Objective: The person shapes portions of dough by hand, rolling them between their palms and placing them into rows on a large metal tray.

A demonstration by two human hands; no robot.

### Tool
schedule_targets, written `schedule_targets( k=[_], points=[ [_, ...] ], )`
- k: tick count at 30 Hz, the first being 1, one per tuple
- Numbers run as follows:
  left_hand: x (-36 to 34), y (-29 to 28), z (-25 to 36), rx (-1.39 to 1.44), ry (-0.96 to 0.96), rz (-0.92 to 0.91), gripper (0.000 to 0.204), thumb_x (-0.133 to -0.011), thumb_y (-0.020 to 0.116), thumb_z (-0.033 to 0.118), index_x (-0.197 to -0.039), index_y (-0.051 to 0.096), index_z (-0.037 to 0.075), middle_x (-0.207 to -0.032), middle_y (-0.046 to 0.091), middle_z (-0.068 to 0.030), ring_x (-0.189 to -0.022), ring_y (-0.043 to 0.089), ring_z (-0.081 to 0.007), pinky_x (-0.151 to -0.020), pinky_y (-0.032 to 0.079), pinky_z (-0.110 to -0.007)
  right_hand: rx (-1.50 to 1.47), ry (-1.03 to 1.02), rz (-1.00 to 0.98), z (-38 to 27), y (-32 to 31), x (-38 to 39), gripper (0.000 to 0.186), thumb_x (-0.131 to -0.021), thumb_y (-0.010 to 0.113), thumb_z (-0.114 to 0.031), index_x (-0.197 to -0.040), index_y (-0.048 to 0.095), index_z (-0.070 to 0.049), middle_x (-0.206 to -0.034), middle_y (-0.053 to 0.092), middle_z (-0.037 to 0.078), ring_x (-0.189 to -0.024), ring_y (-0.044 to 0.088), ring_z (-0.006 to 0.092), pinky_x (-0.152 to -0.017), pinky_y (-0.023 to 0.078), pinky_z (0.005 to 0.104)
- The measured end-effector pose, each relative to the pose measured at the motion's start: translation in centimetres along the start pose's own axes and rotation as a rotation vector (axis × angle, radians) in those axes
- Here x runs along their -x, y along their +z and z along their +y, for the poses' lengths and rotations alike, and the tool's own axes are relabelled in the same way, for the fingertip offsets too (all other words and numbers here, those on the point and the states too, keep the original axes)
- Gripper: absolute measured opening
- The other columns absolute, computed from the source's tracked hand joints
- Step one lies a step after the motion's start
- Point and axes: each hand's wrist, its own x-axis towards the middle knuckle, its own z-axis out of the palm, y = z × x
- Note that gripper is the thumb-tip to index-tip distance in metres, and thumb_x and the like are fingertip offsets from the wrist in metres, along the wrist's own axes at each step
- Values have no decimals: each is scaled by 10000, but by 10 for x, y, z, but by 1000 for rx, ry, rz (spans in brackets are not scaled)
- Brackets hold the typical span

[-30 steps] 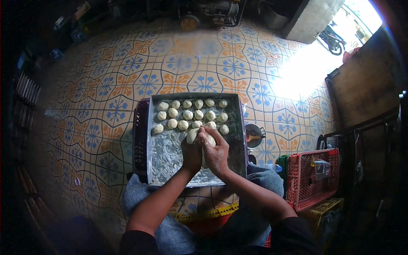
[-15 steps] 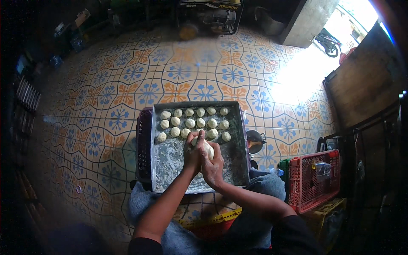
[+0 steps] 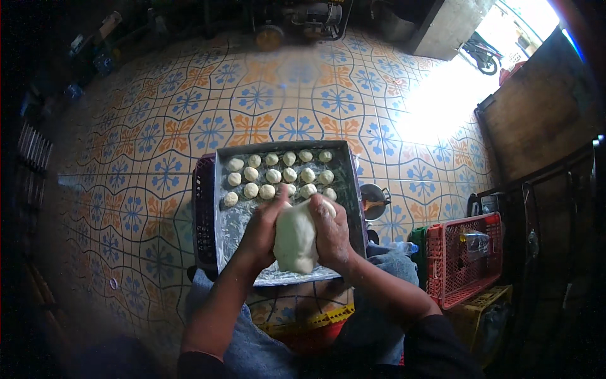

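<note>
A large, pale lump of dough (image 3: 295, 237) hangs between my two hands above the near half of a floured square metal tray (image 3: 237, 237). My left hand (image 3: 260, 232) grips its left side, thumb on top. On the other side my right hand (image 3: 332, 232) closes round the upper right part, with flour on the skin. Beyond the hands, small round dough balls (image 3: 273, 175) lie in three rows across the far half of the tray. Part of the nearest row is hidden behind my thumbs.
Beneath the tray is a dark purple crate (image 3: 205, 211). To its right are a metal pan (image 3: 375, 201), a red plastic crate (image 3: 464, 262) and a yellow crate (image 3: 483, 316). A wheeled machine (image 3: 303, 25) stands at the far side of the patterned tile floor (image 3: 158, 170).
My hands have moved apart and toward me. The dough, mostly covered by my hands before, now hangs down between them in full sight. The whole view has shifted slightly.
</note>
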Motion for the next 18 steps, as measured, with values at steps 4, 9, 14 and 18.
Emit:
schedule_targets(
  k=[4,9,14,18],
  points=[
    [-20,-13,-31,-149,98,-221,618,-1051,443,637,-1179,598,53,-1027,684,-92,-955,696,-186,-829,567,-350,-34,178,23,-1,-2,12,415,-1063,600,-422,-1019,666,-14,-846,633,0,-749,560,72,-657,474,274],
    [-47,-28,-49,-632,471,376,546,-1000,663,495,-1251,562,20,-1190,615,-138,-1176,609,-254,-970,513,-364,160,182,88,-12,-9,4,404,-1080,570,-410,-1014,655,-21,-826,630,-3,-728,563,65,-612,459,273],
    [-15,15,-46,-465,442,-10,632,-1046,607,419,-1518,422,41,-1461,515,-170,-1347,516,-246,-1105,424,-379,326,-169,143,-9,-19,-7,407,-1090,540,-402,-982,590,-13,-790,594,47,-725,537,96,-614,461,326],
    [-13,15,-69,-290,177,-21,576,-1068,561,396,-1513,440,51,-1414,565,-149,-1281,564,-235,-1078,447,-371,547,-154,68,-12,-26,-12,347,-1079,554,-355,-995,568,-19,-870,616,94,-822,597,151,-679,476,354]
  ],
)
